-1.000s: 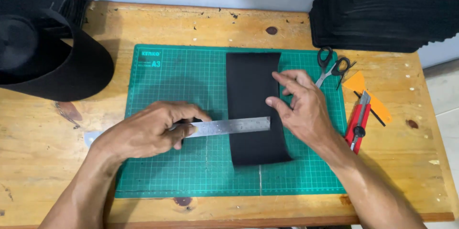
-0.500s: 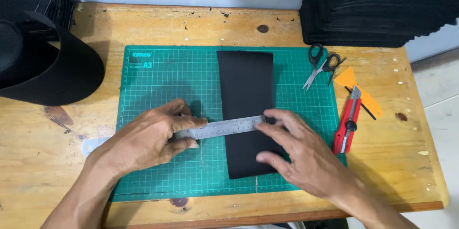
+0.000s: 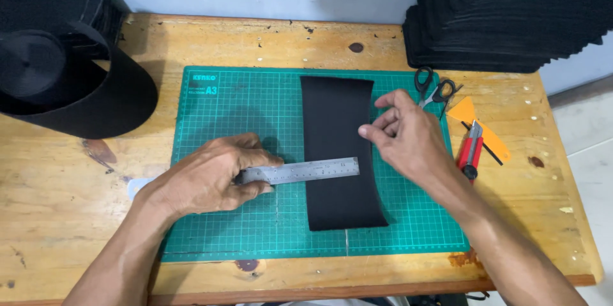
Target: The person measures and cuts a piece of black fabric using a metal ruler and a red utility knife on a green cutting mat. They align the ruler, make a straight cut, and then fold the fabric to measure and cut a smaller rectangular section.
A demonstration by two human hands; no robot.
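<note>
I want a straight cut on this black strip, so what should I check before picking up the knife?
1. Ruler lies across the black strip: ok.
2. Left hand presses the ruler's left end: ok.
3. Right hand free of tools, at the strip's right edge: ok.
4. Strip flat on the green mat: not ok, its long edges bow.
5. Knife within reach, right of the mat: ok.
6. Blade out: cannot tell.
</note>
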